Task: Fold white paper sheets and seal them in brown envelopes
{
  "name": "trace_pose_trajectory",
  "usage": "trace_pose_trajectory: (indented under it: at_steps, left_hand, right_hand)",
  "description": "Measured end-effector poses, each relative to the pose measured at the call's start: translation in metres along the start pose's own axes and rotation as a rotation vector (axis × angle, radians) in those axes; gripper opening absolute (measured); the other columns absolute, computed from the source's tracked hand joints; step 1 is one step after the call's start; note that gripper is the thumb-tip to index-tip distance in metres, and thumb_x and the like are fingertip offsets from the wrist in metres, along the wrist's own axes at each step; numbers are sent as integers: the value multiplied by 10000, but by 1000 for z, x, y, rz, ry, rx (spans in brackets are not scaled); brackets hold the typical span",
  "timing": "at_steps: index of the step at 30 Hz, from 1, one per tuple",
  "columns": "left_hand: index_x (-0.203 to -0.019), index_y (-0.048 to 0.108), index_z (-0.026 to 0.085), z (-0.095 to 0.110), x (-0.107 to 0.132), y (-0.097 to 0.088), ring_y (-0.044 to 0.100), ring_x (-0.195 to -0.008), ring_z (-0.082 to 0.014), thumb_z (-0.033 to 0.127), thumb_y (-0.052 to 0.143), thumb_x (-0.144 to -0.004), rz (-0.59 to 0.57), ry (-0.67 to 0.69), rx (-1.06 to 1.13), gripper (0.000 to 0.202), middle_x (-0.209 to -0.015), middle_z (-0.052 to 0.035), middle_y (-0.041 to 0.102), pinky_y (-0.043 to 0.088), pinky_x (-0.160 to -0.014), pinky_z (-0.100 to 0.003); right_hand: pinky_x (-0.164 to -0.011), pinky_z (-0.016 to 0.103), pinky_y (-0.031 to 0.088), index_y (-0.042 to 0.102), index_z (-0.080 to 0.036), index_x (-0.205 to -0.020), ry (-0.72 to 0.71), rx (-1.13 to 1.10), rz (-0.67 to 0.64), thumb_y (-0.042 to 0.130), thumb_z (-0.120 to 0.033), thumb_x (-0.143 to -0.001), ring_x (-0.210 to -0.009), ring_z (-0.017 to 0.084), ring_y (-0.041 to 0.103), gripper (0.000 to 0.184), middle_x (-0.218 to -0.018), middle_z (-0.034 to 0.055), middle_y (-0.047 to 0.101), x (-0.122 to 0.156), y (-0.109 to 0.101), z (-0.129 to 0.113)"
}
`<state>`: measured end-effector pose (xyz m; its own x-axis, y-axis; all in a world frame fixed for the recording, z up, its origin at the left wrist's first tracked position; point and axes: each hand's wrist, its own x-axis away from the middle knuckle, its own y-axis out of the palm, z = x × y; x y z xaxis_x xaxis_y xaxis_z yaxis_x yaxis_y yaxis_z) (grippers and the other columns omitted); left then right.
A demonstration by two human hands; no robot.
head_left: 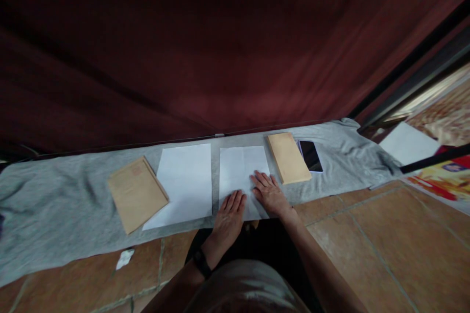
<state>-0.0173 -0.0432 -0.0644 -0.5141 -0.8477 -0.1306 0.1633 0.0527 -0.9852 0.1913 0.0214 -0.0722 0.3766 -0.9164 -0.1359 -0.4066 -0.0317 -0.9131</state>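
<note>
A white sheet of paper (240, 166) lies in front of me on a grey cloth (73, 195). My left hand (230, 212) rests flat on its near left part, fingers stretched out. Over the sheet's right edge lies my right hand (270, 193), palm down with the fingers a little spread. Left of this sheet is a second white stack or sheet of paper (187, 181). Brown envelopes (137, 193) overlap its left side. To the right, close to my right hand, sits a stack of brown envelopes (288, 156).
A dark-screened phone (311, 156) lies beside the right envelopes. Behind the cloth hangs a dark red curtain (227, 83). A crumpled white scrap (125, 258) is on the tiled floor (352, 249). At far right stands a dark metal bar (418, 78) near a white sheet or board (409, 144).
</note>
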Motion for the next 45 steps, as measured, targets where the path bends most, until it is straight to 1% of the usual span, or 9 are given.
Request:
trace_pose_trajectory:
  at_steps: [4,10,17,20,27,33,38,42,45]
  left_hand:
    - [-1469,463,160,-22,21,-7,425,-1429,-257,43,437,-846,-27,-37,9,635,-1549,-112,449,403,-1148,-440]
    - [-1357,596,212,-55,33,-16,536,-1338,-200,50,414,-883,-50,-28,117,533,-1432,-62,591,458,-1113,-386]
    - [-1375,585,235,-54,36,-28,524,-1344,-180,16,408,-847,-70,0,210,598,-1449,-36,577,455,-1124,-386]
    - [-1352,603,251,-53,36,-31,542,-1325,-179,13,419,-841,-50,-9,250,593,-1439,-29,586,466,-1116,-393]
    - [-1164,708,249,-69,35,-27,654,-1157,-188,71,469,-891,44,-5,351,405,-1226,-36,721,532,-1039,-412]
    - [-1309,641,246,-74,30,-18,550,-1314,-196,-8,422,-825,32,-11,275,589,-1393,-35,623,478,-1116,-442]
    - [-1279,659,246,-73,27,-20,547,-1319,-192,-80,413,-738,3,20,282,678,-1406,-28,614,463,-1125,-448]
    - [-1151,711,245,-79,29,-21,635,-1198,-188,66,472,-891,63,44,391,396,-1256,-30,710,512,-1060,-412]
    - [-1082,724,230,-79,26,-20,687,-1073,-199,269,506,-966,133,-55,473,250,-1126,-48,753,543,-990,-381]
  right_hand:
    - [-1189,521,327,494,-209,-1462,-20,-90,32,448,-208,-984,-1438,267,407,480,-1533,115,468,20,-7,26]
    - [-1169,496,387,597,-266,-1367,-18,-286,86,389,-23,-894,-1347,209,526,571,-1431,65,588,53,-14,45]
    - [-1207,547,282,553,-327,-1415,-74,-260,-89,456,49,-710,-1424,236,433,805,-1516,35,497,71,-31,37]
    - [-1206,564,266,605,-352,-1359,-72,-243,-85,486,36,-731,-1411,242,452,747,-1476,25,542,74,-31,34]
    - [-1164,530,357,681,-348,-1255,-70,-357,-15,577,-111,-885,-1232,237,622,451,-1243,14,719,69,-31,34]
    - [-1167,517,354,647,-301,-1320,-94,-306,-13,490,-1,-767,-1349,242,520,648,-1409,47,610,68,-28,31]
    - [-1177,529,329,652,-299,-1308,-110,-325,-37,574,-68,-800,-1328,259,538,563,-1393,50,623,65,-28,29]
    - [-1173,493,344,700,-334,-1204,-56,-412,-38,557,-228,-952,-1208,224,628,309,-1232,1,722,64,-31,27]
    - [-1088,437,441,730,-311,-1129,45,-420,11,549,-370,-983,-1113,229,667,240,-1135,14,751,60,-31,26]
